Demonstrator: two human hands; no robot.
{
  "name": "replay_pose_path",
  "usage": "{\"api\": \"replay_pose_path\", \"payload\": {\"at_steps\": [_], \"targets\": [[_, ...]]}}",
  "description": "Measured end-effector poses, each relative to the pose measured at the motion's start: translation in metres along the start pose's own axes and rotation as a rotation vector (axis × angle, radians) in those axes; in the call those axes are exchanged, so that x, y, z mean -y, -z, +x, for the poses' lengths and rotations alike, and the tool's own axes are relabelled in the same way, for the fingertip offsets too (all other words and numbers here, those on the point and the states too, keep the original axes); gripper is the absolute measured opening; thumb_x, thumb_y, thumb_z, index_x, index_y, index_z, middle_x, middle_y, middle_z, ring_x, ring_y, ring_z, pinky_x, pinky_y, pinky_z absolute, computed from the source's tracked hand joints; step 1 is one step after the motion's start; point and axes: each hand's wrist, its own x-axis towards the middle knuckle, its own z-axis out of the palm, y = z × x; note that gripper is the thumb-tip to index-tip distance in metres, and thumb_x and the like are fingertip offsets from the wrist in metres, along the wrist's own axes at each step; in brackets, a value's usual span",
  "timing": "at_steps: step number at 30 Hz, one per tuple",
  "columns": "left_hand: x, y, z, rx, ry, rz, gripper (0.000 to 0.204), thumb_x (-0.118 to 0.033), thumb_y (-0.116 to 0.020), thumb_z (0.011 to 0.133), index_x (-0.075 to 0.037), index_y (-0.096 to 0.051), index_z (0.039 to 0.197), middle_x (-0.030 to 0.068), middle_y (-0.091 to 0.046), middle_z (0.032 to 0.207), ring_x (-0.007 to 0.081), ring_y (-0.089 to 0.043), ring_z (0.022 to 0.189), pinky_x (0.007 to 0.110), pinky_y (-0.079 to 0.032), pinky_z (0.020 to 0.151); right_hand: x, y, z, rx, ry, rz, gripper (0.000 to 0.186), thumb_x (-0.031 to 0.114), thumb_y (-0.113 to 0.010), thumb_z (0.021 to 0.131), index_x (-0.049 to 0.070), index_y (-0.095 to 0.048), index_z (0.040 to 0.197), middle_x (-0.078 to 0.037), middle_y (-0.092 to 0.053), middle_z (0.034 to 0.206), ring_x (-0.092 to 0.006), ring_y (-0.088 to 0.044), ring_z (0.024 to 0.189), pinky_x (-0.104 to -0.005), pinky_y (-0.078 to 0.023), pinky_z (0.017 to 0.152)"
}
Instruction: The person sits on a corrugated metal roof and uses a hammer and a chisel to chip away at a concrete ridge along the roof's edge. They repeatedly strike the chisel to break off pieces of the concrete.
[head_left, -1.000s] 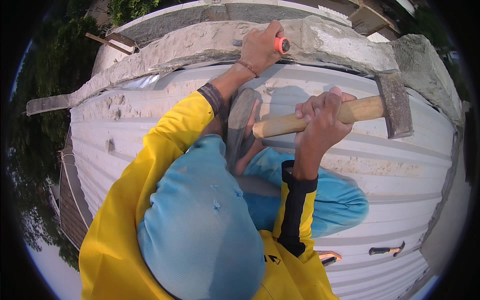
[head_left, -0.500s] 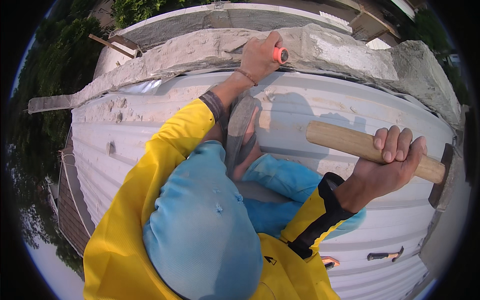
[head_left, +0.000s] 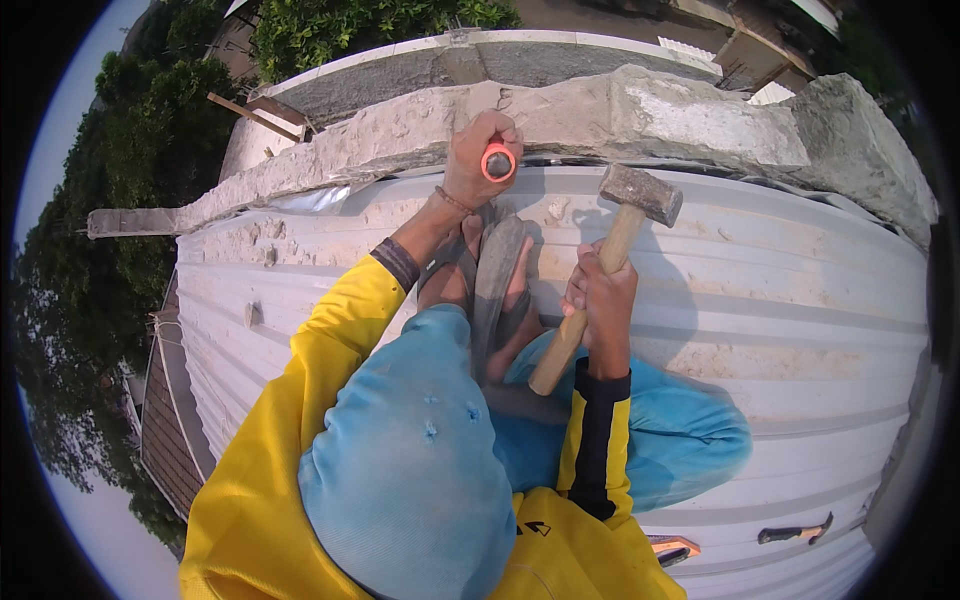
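My left hand [head_left: 470, 170] is wrapped round a chisel [head_left: 499, 163] with an orange guard, its round metal end facing up. The chisel's lower part is hidden behind the hand, close against the rough concrete wall [head_left: 560, 112]. In my right hand [head_left: 604, 292] is a club hammer [head_left: 642, 193], gripped midway along its pale wooden handle. The heavy worn head is raised over the metal roof, to the right of the chisel and apart from it. My sandalled feet [head_left: 515, 280] rest just below the wall.
White ribbed roof sheets [head_left: 790, 330] slope around me, with rubble bits [head_left: 268, 255] on the left. A claw hammer [head_left: 795, 530] and an orange-handled tool [head_left: 674, 549] lie at lower right. Trees [head_left: 130, 170] and a tiled roof [head_left: 172, 420] lie beyond the left edge.
The club hammer has swung from the far right, head outward, to near the chisel with its head up. My left hand and the chisel have shifted left along the wall.
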Motion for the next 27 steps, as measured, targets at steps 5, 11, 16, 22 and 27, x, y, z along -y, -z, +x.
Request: {"api": "replay_pose_path", "payload": {"at_steps": [5, 11, 16, 22, 27], "targets": [[0.018, 0.022, 0.045, -0.182, 0.245, -0.251, 0.017, -0.003, -0.067, 0.086, -0.008, -0.051, 0.086, 0.0, -0.057, 0.075, 0.0089, -0.054, 0.057, 0.025, -0.045, 0.051, 0.008, 0.012, 0.0, -0.048, 0.052, 0.046, 0.016, 0.011, -0.062, 0.093, 0.009, -0.046, 0.096, 0.003, -0.039, 0.057, -0.0063, -0.036, 0.04, -0.0253, -0.037, 0.035], [0.089, 0.057, 0.144, -0.303, 0.153, -0.064, 0.014, -0.003, -0.065, 0.085, -0.008, -0.052, 0.085, 0.0015, -0.055, 0.072, 0.0114, -0.053, 0.059, 0.027, -0.045, 0.055, 0.011, 0.009, -0.001, -0.024, 0.103, 0.025, 0.019, 0.013, -0.065, 0.093, 0.009, -0.047, 0.096, 0.004, -0.041, 0.058, -0.0062, -0.037, 0.04, -0.0251, -0.037, 0.036], [0.026, 0.052, 0.129, -0.049, 0.072, -0.116, 0.013, -0.004, -0.066, 0.085, -0.005, -0.053, 0.087, 0.0014, -0.057, 0.078, 0.0128, -0.055, 0.07, 0.027, -0.047, 0.067, 0.007, 0.006, -0.005, -0.011, 0.109, 0.011, 0.021, 0.015, -0.067, 0.093, 0.008, -0.046, 0.095, 0.003, -0.041, 0.058, -0.0068, -0.038, 0.04, -0.0251, -0.036, 0.036], [-0.012, -0.007, 0.059, 0.102, 0.107, 0.098, 0.017, -0.005, -0.068, 0.082, -0.007, -0.054, 0.092, 0.0103, -0.062, 0.076, 0.0284, -0.064, 0.07, 0.035, -0.05, 0.064, 0.018, -0.006, -0.02, 0.002, 0.177, 0.022, 0.021, 0.017, -0.064, 0.095, 0.008, -0.046, 0.095, 0.002, -0.04, 0.058, -0.0066, -0.037, 0.04, -0.0251, -0.036, 0.037], [-0.012, -0.019, 0.05, 0.121, 0.204, 0.13, 0.023, -0.007, -0.069, 0.079, -0.01, -0.054, 0.095, 0.0131, -0.065, 0.077, 0.0378, -0.066, 0.073, 0.04, -0.051, 0.062, 0.063, -0.014, -0.054, -0.025, 0.517, 0.143, 0.014, 0.014, -0.058, 0.099, 0.009, -0.044, 0.098, 0.002, -0.034, 0.058, -0.0057, -0.033, 0.04, -0.024, -0.035, 0.038]]}}
